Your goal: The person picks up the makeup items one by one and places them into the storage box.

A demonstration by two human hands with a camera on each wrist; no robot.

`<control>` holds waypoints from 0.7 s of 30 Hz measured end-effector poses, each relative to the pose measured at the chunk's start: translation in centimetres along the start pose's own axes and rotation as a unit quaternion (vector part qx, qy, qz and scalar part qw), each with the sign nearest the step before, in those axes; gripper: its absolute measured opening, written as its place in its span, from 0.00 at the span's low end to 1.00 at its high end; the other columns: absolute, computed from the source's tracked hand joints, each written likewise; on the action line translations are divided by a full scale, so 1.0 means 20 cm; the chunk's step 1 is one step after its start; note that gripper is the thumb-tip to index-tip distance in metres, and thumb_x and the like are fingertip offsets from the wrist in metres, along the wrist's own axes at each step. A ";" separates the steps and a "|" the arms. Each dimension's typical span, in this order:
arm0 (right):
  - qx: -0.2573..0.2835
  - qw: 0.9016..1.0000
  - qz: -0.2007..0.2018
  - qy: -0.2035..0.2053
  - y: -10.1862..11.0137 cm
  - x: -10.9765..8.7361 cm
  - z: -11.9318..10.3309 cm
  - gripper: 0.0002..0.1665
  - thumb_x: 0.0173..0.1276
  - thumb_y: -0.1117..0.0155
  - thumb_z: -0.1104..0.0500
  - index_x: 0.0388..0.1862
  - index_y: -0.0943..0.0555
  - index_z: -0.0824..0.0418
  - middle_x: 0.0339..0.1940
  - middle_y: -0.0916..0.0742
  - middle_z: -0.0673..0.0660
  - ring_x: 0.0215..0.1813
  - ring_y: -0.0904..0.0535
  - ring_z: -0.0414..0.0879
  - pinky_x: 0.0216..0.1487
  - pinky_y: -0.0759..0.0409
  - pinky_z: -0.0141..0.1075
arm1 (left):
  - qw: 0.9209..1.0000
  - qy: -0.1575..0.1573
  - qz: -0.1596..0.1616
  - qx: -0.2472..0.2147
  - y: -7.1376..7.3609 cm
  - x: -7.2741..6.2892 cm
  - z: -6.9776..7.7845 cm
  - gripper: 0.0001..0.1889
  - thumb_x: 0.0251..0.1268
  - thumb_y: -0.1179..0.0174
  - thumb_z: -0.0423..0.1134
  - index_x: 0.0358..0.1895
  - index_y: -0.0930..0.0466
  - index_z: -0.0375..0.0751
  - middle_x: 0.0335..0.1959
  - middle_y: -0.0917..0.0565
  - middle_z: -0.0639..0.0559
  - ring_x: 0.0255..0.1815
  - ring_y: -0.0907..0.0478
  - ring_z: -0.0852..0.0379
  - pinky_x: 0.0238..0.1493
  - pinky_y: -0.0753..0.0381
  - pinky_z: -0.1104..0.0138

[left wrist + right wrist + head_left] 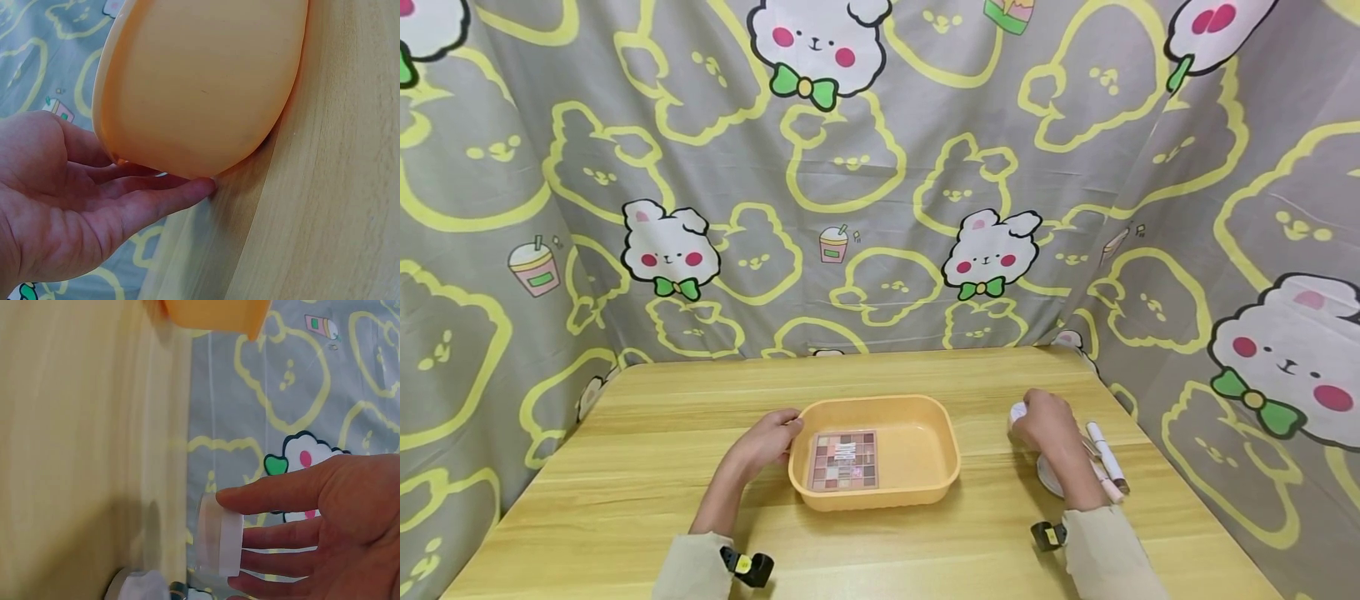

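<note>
As the left hand [766, 440] pinches a yellow tray [887, 500] holding a palette [844, 461], the right hand [1049, 427] grips a white container [220, 540] between thumb and fingers, right of the tray; loading seems underway, likely calling next for a leftward carry.

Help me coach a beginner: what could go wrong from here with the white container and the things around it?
The right hand holds the white container between thumb and fingers, so it might slip and drop. If it fell into the tray, it could strike the palette lying in the tray's left part. The right arm passes close by the white pen, so it could perhaps nudge the pen out of place.
</note>
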State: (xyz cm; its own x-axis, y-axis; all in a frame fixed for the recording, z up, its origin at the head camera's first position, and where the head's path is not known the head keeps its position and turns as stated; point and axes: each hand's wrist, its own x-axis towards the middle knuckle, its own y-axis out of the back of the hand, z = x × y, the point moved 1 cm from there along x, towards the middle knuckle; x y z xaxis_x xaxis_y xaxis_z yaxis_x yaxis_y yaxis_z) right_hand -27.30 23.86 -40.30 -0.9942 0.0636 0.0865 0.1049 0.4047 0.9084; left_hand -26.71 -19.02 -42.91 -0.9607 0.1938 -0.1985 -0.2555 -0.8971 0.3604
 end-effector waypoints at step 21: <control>0.045 0.999 0.025 -0.001 0.01 0.00 -0.06 0.24 0.53 0.35 0.61 0.45 0.22 0.78 0.43 0.16 0.76 0.39 0.21 0.64 0.40 0.21 0.52 | 1.000 0.003 0.007 -0.004 0.00 0.01 0.00 0.22 0.82 0.58 0.37 0.68 0.31 0.27 0.56 0.18 0.35 0.54 0.19 0.46 0.49 0.14 0.55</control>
State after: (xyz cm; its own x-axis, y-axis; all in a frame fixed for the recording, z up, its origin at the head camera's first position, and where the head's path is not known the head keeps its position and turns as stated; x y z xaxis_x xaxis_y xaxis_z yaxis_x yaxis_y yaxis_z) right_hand -27.34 22.82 -39.56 -0.9878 0.0865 0.1298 0.1555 0.4818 0.8624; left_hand -26.88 -18.99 -42.96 -0.9635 0.1796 -0.1986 -0.2416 -0.9029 0.3555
